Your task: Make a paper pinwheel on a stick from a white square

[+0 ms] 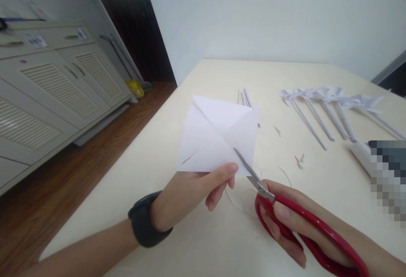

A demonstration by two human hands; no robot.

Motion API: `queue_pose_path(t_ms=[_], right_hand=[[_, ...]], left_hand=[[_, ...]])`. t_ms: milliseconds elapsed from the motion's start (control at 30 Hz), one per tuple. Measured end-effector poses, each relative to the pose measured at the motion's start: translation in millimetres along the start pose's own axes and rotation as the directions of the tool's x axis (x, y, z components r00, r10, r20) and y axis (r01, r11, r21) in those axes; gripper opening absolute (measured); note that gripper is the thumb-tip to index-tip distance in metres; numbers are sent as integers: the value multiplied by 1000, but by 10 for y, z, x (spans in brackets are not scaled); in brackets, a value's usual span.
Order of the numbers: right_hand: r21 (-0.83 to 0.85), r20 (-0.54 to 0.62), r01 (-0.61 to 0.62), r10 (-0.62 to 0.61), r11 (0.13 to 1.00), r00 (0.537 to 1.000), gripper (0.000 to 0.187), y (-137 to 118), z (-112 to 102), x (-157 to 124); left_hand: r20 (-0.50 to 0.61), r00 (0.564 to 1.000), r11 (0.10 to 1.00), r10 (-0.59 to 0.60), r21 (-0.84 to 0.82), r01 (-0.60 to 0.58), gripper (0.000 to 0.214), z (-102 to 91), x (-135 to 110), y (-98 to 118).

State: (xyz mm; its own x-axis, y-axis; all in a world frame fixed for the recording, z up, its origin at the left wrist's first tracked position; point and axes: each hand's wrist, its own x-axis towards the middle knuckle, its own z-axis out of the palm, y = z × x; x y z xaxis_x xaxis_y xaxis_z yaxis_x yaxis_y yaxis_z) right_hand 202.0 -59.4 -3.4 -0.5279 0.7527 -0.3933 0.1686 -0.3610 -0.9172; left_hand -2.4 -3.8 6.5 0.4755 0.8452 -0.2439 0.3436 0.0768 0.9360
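Observation:
My left hand (196, 188) pinches the lower edge of a white square paper sheet (215, 135) and holds it up over the table. The sheet is creased along its diagonals and has short cuts at its corners. My right hand (292, 226) grips red-handled scissors (279, 203), whose blades reach into the sheet's lower right corner along a diagonal crease. A black band sits on my left wrist.
The cream table (177, 243) carries several finished white paper pinwheels (330, 99) on sticks at the far right, loose white sticks (245, 97), a small pin (300, 161) and a white box (361, 152). Cabinets (47, 86) and wooden floor lie to the left.

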Motion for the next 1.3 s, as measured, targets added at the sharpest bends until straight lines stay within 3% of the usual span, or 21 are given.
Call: queue_pose_path(t_ms=[133, 267, 500, 733, 867, 1300], right_hand=[[71, 22, -7, 5, 997, 1000, 30, 13, -10, -35], [83, 40, -54, 50, 995, 998, 34, -39, 6, -40], [11, 51, 16, -16, 1000, 999, 36, -68, 18, 1], [-38, 31, -43, 44, 998, 999, 36, -48, 22, -9], [-23, 29, -5, 6, 1000, 1000, 38, -6, 33, 17], [-42, -2, 93, -93, 995, 996, 40, 119, 66, 51]], left_hand=[[36, 999, 1000, -25, -11, 25, 34, -13, 3, 5], [-3, 1000, 999, -20, -35, 20, 36, 7, 1, -4], [-1, 1000, 999, -22, -41, 22, 36, 51, -14, 16], [97, 993, 997, -68, 31, 66, 34, 21, -16, 60], [38, 997, 998, -64, 17, 63, 35, 50, -26, 21], [62, 997, 999, -42, 7, 42, 35, 40, -22, -3]])
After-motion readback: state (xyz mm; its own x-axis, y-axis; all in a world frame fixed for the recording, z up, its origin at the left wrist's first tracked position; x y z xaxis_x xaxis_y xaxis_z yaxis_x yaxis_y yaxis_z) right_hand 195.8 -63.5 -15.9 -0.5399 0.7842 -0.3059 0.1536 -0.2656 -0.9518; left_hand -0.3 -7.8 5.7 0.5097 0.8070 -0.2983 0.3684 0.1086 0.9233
